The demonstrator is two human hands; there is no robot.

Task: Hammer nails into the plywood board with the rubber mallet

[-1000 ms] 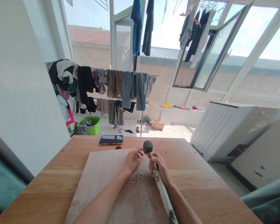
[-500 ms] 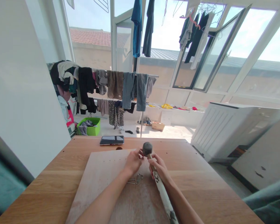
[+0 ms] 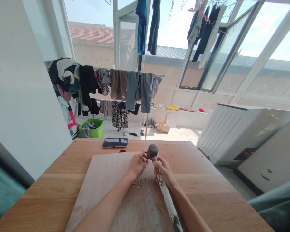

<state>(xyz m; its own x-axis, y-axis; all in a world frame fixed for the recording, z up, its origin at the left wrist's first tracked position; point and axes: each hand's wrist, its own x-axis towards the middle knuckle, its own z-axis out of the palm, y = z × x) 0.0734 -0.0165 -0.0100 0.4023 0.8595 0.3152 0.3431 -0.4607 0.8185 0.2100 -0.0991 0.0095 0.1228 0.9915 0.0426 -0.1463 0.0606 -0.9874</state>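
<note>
A mallet (image 3: pixel 164 193) with a dark round head and a worn, whitish handle is gripped by my right hand (image 3: pixel 163 169), close below its head. The fingers of my left hand (image 3: pixel 138 163) are pinched together at the far part of a pale wooden board (image 3: pixel 96 190), right beside the mallet head. Whatever they pinch is too small and hidden behind the head to make out. Several loose nails (image 3: pixel 142 182) lie on the board between my forearms. A row of small dark marks runs along the board left of my left hand.
The board lies on a wooden table (image 3: pixel 45 190). A phone (image 3: pixel 114 142) rests near the table's far edge, with a small dark round thing (image 3: pixel 122 150) by the board. Beyond stand a laundry rack (image 3: pixel 157 75), a green basket (image 3: pixel 96 131) and a white ribbed cabinet (image 3: pixel 216 132).
The view has shifted slightly, so the scene sits a little higher. Both hands and the mallet keep nearly the same place over the board.
</note>
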